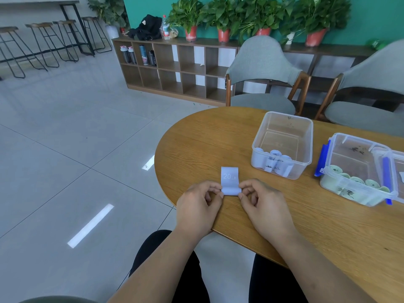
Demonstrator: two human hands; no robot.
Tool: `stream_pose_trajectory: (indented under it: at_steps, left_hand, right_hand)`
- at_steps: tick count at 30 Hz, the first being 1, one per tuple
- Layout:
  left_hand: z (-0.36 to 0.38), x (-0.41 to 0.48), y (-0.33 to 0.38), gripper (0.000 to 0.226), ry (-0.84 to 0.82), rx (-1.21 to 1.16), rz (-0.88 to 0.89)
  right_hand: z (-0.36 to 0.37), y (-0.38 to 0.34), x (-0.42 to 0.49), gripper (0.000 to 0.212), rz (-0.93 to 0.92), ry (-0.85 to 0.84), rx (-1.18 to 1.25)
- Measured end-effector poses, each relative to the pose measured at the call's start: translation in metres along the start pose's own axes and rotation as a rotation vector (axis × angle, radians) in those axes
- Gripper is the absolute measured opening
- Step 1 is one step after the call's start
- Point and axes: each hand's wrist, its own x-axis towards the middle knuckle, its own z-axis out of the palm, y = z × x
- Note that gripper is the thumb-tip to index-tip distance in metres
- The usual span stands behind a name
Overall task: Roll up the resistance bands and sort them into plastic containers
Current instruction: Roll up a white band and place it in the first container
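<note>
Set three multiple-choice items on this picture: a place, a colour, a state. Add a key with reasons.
1. Which tub holds the green rolls? A the plain tub B the tub with blue clips C neither
2. What colour is the band marked 20 LB? A red B pale blue C black
3. That band is: A fully rolled B flat, untouched C partly rolled
Key: 1 B, the plain tub holds only pale rolls. 2 B, pale blue, white print. 3 C, left hand and right hand pinch the roll; far end flat.
</note>
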Motion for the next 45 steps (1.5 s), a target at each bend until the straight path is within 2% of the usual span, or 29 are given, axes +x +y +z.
stream_pose_trajectory:
  at_steps: [4,15,20,28,39,45]
  left_hand:
    - [0.0002,0.0004,0.0002,0.015,0.008,0.018,0.022]
    - [0.0001,0.0013,-0.0001,0.016,0.002,0.003,0.02]
    - [-0.0001,0.0002,0.0006,0.016,0.007,0.012,0.029]
    - [-0.0005,0.0006,-0.0006,0.023,-0.005,0.034,0.027]
    - [0.0004,-0.0004,0.0002,0.016,0.013,0.038,0.045]
    - [-0.0001,-0.0003,0.0004,0.024,0.015,0.054,0.052]
  right_hand:
    - [0.0007,0.0008,0.0006,0.019,-0.027,0.012,-0.032]
    - [0.0007,0.0004,0.0007,0.026,-0.013,0.01,-0.026]
    - [0.0003,0.0003,0.0009,0.018,-0.014,0.008,-0.031]
    - [0.0027,0.0026,0.002,0.03,-0.031,-0.006,-0.064]
    - [0.0013,0.0014,0.0006,0.019,-0.028,0.011,-0.035]
    - [0.0018,0.0023,0.0012,0.03,-0.036,0.0,-0.062]
